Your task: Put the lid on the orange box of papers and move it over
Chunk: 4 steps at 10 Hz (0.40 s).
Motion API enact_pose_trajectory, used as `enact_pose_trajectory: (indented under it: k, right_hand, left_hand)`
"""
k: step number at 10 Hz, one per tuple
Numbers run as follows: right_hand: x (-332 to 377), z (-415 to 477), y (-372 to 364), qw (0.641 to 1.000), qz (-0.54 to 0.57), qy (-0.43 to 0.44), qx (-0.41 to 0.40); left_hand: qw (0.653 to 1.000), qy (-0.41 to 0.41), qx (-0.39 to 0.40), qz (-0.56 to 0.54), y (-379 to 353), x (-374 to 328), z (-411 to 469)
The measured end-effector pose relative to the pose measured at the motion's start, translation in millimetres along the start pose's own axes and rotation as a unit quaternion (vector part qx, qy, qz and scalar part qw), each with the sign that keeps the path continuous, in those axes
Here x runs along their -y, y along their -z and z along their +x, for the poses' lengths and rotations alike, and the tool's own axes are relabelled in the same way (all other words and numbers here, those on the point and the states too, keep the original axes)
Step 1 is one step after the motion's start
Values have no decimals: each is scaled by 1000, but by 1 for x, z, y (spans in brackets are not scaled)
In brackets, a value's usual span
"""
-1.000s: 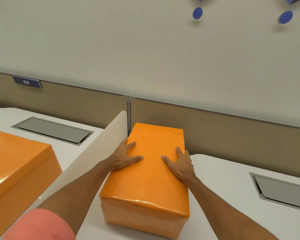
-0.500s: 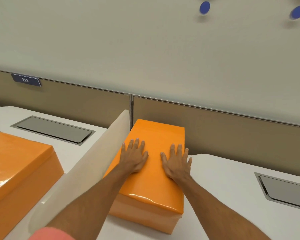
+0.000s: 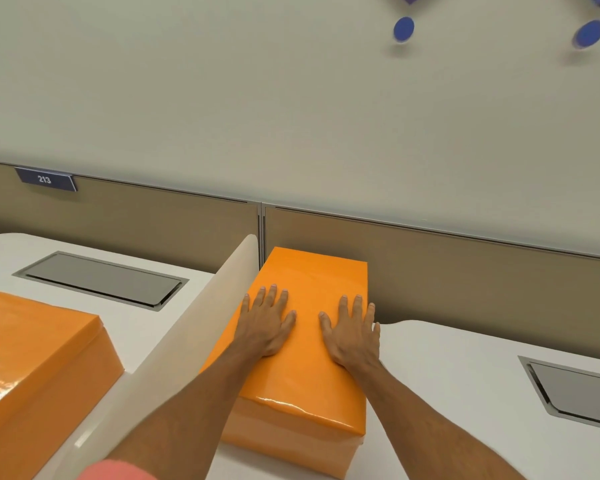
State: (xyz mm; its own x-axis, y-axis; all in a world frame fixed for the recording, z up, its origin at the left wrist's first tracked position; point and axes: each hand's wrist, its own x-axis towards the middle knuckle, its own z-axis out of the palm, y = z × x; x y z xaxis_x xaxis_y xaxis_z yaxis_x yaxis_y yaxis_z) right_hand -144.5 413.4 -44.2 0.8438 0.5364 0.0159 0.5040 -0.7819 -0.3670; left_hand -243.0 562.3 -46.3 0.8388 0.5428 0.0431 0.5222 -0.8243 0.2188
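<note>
An orange box point(image 3: 291, 441) stands on the white desk point(image 3: 465, 393), close against a cream divider panel point(image 3: 174, 344) on its left. Its glossy orange lid point(image 3: 312, 375) sits on top and covers it, so the papers are hidden. My left hand point(image 3: 267, 323) lies flat on the lid's left half, fingers spread and pointing away from me. My right hand point(image 3: 354, 330) lies flat on the right half in the same way. Neither hand grips anything.
A second orange lidded box point(image 3: 32, 368) stands on the neighbouring desk, left of the divider. Grey cable hatches point(image 3: 101, 278) point(image 3: 579, 389) are set into both desktops. A tan partition point(image 3: 465, 278) with a "213" plate point(image 3: 45, 179) closes the back.
The box has slid away from me toward the back partition. Both hands went from angled with thumbs inward to flat with fingers pointing forward.
</note>
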Motion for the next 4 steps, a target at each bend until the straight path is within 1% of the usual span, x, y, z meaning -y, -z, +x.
enact_pose_trajectory:
  k: [1, 2, 3, 4]
  right_hand:
    - [0, 2, 2, 1000, 3, -4, 8]
    - [0, -7, 8, 1000, 19, 7, -3]
    - [-9, -13, 16, 999, 9, 21, -43]
    - [-34, -24, 36, 995, -26, 26, -89]
  left_hand:
    - [1000, 3, -18, -11, 2, -2, -2]
    - [995, 10, -83, 49, 8, -8, -8]
    - [991, -4, -98, 87, 14, -18, -14]
    - [995, -31, -76, 62, 17, -47, -22]
